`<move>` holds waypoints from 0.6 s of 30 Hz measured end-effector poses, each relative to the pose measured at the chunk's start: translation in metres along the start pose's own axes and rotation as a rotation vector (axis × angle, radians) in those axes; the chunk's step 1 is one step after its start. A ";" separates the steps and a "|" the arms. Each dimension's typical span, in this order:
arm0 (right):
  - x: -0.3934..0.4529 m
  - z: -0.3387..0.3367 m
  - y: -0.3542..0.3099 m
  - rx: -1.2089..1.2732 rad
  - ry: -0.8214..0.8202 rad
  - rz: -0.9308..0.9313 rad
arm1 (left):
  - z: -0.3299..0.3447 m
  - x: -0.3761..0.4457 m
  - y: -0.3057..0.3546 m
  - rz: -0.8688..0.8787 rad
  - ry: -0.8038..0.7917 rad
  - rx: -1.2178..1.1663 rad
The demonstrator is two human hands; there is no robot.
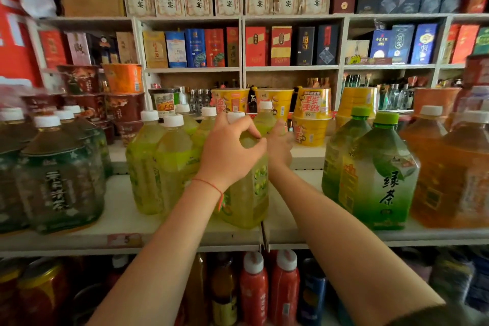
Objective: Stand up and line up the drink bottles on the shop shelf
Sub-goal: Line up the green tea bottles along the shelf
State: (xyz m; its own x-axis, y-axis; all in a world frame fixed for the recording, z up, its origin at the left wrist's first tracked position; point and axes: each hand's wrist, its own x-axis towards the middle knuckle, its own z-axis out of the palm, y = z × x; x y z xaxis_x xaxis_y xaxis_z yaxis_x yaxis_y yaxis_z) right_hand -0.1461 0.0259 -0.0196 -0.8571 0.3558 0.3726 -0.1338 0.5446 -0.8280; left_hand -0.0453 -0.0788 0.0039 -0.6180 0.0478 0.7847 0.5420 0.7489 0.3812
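Your left hand (227, 152) curls its fingers round the shoulder of a yellow-green bottle (246, 188) standing upright at mid-shelf (119, 222). Your right hand (277, 144) reaches just behind it toward another bottle; you cannot tell its grip. Green tea bottles (378, 174) stand right.

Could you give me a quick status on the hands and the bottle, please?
Left hand and right hand both gripping the upright yellow-green bottle. Green tea bottles stand right, gap between. Nothing blocking.
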 end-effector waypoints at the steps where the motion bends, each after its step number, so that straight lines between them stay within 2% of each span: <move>1: 0.001 -0.001 -0.001 -0.068 -0.012 0.023 | 0.000 0.000 0.000 -0.003 0.001 0.002; 8: -0.010 -0.025 0.006 -0.219 -0.056 -0.010 | 0.004 -0.003 0.002 -0.016 0.037 0.034; 13: -0.029 -0.046 0.023 -0.280 0.016 -0.052 | 0.009 -0.007 0.001 -0.017 0.048 0.081; 18: -0.053 -0.067 0.034 -0.289 0.094 -0.113 | 0.010 -0.015 0.003 -0.065 -0.042 0.178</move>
State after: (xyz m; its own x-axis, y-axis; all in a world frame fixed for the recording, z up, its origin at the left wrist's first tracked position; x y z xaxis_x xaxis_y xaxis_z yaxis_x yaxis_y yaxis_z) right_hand -0.0722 0.0767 -0.0395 -0.7934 0.3422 0.5034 -0.0670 0.7729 -0.6310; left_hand -0.0405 -0.0710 -0.0117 -0.6740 0.0203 0.7385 0.3932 0.8562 0.3352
